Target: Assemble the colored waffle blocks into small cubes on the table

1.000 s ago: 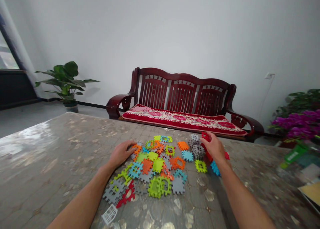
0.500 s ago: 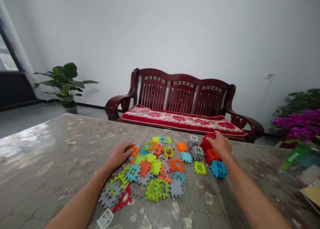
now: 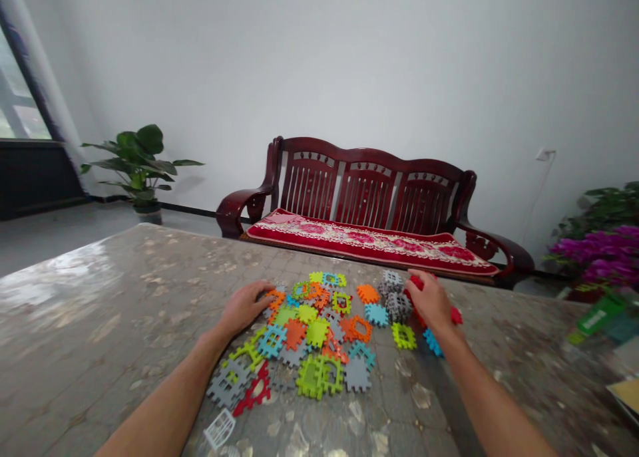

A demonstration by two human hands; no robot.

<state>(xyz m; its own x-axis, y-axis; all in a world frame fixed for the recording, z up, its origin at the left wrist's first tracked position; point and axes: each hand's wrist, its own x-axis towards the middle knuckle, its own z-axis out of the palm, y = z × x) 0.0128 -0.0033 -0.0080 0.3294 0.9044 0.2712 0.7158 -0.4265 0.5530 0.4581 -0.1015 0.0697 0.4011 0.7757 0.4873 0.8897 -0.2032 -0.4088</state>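
Note:
My left hand [image 3: 245, 306] lies on the table at the left edge of a spread of toothed plastic puzzle tiles, thumb apart from the fingers, fingertips beside an orange tile [image 3: 275, 300]. My right hand [image 3: 429, 301] is bent over the red tiles [image 3: 416, 282], with red showing between thumb and fingers. It covers most of that stack. Another red tile [image 3: 456, 316] shows to the right of its wrist. Blue tiles [image 3: 432, 342] stick out below the hand. Grey tile stacks [image 3: 399, 306] stand just left of it, near a lime window tile [image 3: 403, 336].
Loose tiles, among them a lime tile [image 3: 316, 333] and a grey tile [image 3: 357, 374], cover the table's middle. A white lattice piece [image 3: 219, 429] lies near the front. A green box [image 3: 600, 312] stands right. Behind the table [image 3: 150, 277] is a wooden bench [image 3: 362, 184].
My right hand has moved left and slightly nearer over the red tiles, hiding more of the stacks. A red tile now shows right of the wrist. My left hand stays in place.

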